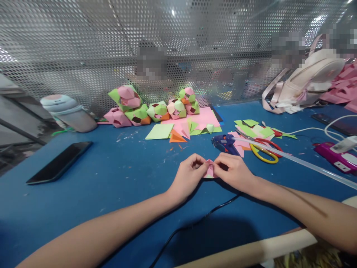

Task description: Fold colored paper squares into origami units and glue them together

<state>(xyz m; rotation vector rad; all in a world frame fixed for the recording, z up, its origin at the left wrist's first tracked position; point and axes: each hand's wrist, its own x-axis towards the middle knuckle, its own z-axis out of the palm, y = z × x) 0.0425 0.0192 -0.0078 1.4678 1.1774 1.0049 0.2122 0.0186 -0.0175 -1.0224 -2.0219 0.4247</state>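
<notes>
Between my two hands is a small folded piece of pink paper (209, 170) with a pale green lower edge. My left hand (191, 173) pinches its left side between thumb and fingers. On the other side, my right hand (232, 171) grips it the same way, and the fingertips hide part of the folds. Just beyond my right hand lies a blue glue gun (224, 143) with a long clear glue stick (292, 158) running out to the right. Scissors (267, 150) with yellow and red handles rest beside it on paper scraps.
Folded pink and green paper balls (128, 106) stand along the perforated metal screen (92, 48). Paper sheets (160, 131) lie before them. A phone (60, 163) and a cup (69, 113) are at left. A purple power strip (336, 158) and bag (309, 82) are at right. A black cable (192, 225) crosses the blue table (117, 178).
</notes>
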